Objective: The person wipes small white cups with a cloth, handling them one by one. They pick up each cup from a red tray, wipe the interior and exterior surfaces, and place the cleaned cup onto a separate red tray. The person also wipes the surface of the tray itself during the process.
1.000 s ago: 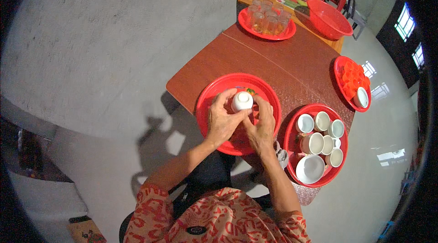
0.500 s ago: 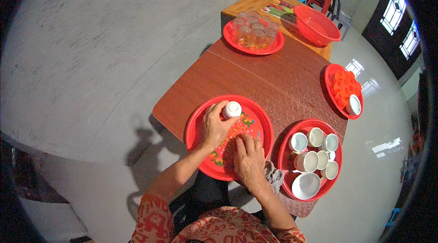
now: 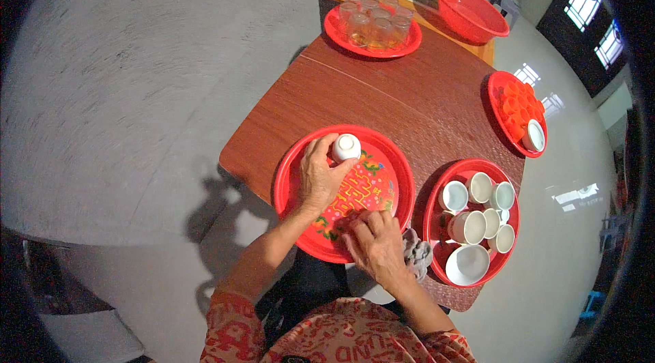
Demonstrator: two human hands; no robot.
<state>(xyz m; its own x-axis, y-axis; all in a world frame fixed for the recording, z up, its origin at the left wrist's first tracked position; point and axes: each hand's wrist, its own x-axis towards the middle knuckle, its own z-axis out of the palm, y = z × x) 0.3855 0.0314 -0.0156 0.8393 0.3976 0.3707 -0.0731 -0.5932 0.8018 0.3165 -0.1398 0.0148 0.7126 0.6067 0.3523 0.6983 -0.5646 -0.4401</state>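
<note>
My left hand (image 3: 323, 173) has its fingers and thumb around a small white cup (image 3: 346, 147). The cup stands upside down, its foot ring upward, near the far side of a round red tray (image 3: 408, 192) with a printed floral pattern. My right hand (image 3: 375, 243) hangs over the tray's near right part, fingers bent downward and slightly apart, with nothing visible in them. Beside my right wrist lies a crumpled grey cloth (image 3: 417, 254). To the right, another red tray (image 3: 471, 166) holds several white cups (image 3: 468, 228) and a white bowl (image 3: 468, 265).
A red tray (image 3: 375, 54) of upturned clear glasses (image 3: 379, 27) stands at the far side of the brown table (image 3: 286, 100). At far right, a red tray (image 3: 497, 100) carries small orange cups (image 3: 521, 105) and a white cup (image 3: 534, 136). A red basin (image 3: 471, 11) sits beyond.
My right hand has shifted slightly toward the tray's near edge, uncovering more of its pattern. The left hand still holds the white cup at the tray's far side. The whole view has tilted slightly.
</note>
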